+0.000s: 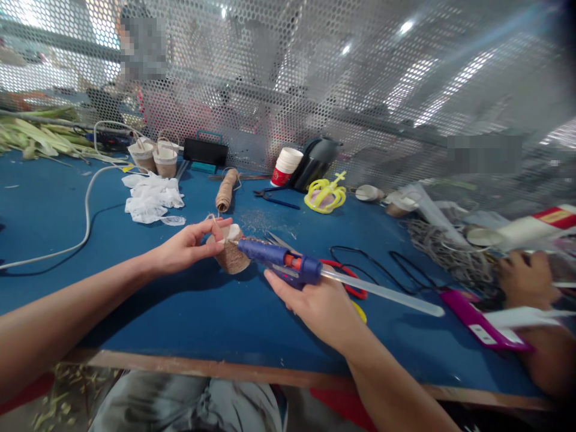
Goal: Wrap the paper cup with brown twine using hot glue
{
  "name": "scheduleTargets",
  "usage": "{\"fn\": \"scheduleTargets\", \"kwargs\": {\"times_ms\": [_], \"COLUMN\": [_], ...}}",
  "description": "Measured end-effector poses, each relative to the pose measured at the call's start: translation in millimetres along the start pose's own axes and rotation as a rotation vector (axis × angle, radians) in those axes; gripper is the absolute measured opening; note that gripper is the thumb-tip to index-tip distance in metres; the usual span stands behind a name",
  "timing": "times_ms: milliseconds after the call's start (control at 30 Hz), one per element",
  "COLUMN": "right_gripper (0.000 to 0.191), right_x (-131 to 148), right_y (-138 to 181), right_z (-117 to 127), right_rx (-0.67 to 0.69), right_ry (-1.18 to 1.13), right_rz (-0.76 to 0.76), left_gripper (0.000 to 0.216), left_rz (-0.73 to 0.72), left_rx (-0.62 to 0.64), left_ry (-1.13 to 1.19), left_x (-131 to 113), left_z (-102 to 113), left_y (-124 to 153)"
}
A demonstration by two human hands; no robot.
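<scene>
My left hand [198, 241] is closed on a small twine-wrapped cup [233, 259], fingers at its pale rim, with a loose bit of twine sticking up by the fingertips. In my right hand [326, 303] is a blue hot glue gun [265, 252], its nozzle at the cup's rim close to my left fingertips. A long translucent glue stick [387, 291] sticks out of the gun's back end. Whether the nozzle touches the cup, I cannot tell. Partly hidden behind the gun lie scissors with red handles [360, 293].
Behind the cup are a twine roll [227, 189], pliers [281, 202], a yellow crown-shaped piece [324, 195] and stacked paper cups [287, 167]. White crumpled material [150, 198] and a white cable [89, 210] lie left. Another person's hand [526, 279] is at right, near a purple device [483, 321].
</scene>
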State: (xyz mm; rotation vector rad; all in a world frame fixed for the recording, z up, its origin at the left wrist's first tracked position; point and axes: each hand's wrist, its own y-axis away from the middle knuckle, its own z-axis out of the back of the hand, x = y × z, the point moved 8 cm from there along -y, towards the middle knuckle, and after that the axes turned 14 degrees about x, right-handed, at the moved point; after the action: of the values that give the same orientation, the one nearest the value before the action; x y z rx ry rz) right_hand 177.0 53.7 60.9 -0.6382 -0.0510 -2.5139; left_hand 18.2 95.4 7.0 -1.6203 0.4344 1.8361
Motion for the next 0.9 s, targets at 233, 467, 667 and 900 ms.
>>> {"fn": "scheduleTargets", "kwargs": {"times_ms": [233, 467, 667, 900], "right_gripper": [0.019, 0.018, 0.023, 0.034], "right_x": [3, -13, -22, -26], "right_y": [0, 4, 0, -3], "right_z": [-2, 0, 2, 0], "right_rx": [0.017, -0.029, -0.018, -0.005], "right_ry": [-0.001, -0.054, -0.107, -0.151], "right_rz": [0.031, -0.059, -0.164, -0.179], "left_gripper": [0.022, 0.021, 0.023, 0.023], "left_rz": [0.007, -0.004, 0.008, 0.013], "left_rx": [0.002, 0.033, 0.032, 0.021], "left_ry": [-0.018, 0.001, 0.050, 0.104], "left_x": [0, 1, 2, 3], "left_z": [0, -1, -1, 0], "left_y": [1, 0, 0, 1]}}
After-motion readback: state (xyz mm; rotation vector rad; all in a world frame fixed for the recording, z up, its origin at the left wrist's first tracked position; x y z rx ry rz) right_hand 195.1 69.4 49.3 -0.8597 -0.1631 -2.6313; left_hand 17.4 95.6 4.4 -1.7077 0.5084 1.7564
